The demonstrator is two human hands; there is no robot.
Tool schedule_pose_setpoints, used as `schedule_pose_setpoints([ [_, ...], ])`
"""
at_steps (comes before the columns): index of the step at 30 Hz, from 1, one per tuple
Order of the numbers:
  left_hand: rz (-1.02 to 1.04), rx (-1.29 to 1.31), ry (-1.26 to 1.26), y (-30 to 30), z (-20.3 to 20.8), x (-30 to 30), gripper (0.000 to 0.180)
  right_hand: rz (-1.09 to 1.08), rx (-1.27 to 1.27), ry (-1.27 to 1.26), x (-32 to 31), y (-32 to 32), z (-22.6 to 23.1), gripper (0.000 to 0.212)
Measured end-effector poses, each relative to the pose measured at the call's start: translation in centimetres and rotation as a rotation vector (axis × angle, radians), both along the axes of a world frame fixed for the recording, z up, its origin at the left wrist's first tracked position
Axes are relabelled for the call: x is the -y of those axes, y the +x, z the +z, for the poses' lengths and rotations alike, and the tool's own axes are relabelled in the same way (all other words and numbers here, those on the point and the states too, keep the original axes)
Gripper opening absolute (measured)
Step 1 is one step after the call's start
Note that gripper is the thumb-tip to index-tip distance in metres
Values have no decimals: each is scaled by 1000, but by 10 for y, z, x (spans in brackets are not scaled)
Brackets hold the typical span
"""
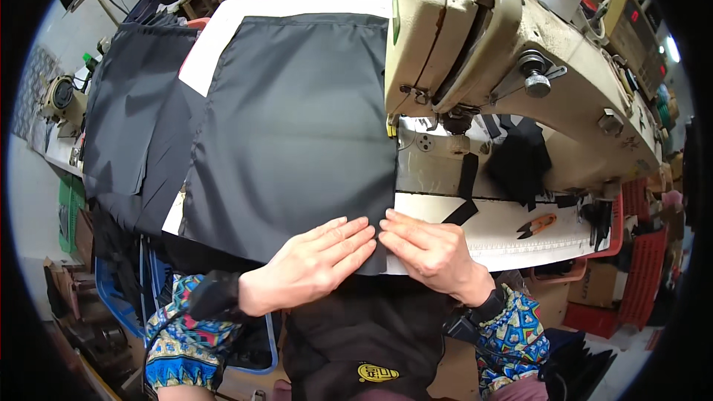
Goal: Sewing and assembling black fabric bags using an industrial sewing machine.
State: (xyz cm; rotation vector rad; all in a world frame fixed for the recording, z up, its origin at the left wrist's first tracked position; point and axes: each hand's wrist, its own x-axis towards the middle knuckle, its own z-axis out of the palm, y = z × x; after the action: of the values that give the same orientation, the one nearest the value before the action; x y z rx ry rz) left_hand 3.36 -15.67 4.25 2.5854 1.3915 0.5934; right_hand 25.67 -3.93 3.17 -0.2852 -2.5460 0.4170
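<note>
A wide panel of black fabric (297, 119) lies on the white table of a sewing machine (453, 37), its right edge running up to the needle area. Near the front of that edge, my left hand (316, 263) rests flat on the cloth with fingers stretched out and side by side. Just across from it, my right hand (431, 252) lies along the fabric's right edge, fingers extended and nearly meeting the left fingertips. The thumbs are mostly hidden. Both hands press on the cloth from above, away from the needle.
Orange-handled thread snips (536, 226) lie on the table at right. Black fabric scraps (520, 160) sit under the machine arm. More black cloth (122, 119) hangs over the table's left side. Red plastic baskets (642, 278) stand at right, a blue crate (119, 301) at lower left.
</note>
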Motion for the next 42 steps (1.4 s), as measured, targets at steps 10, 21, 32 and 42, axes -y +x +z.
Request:
schedule_pose_setpoints([
  [10,53,59,194,-10,-17,-55,40,-294,16,37,11,48,15,29],
  [21,104,39,238,-26,-12,-86,40,-178,91,4,55,39,-2,40],
  [32,477,1589,-1037,45,-1,35,19,35,-265,194,62,27,-5,28],
  [42,448,1540,-762,60,2,37,17,-368,-361,-788,85,17,12,12],
])
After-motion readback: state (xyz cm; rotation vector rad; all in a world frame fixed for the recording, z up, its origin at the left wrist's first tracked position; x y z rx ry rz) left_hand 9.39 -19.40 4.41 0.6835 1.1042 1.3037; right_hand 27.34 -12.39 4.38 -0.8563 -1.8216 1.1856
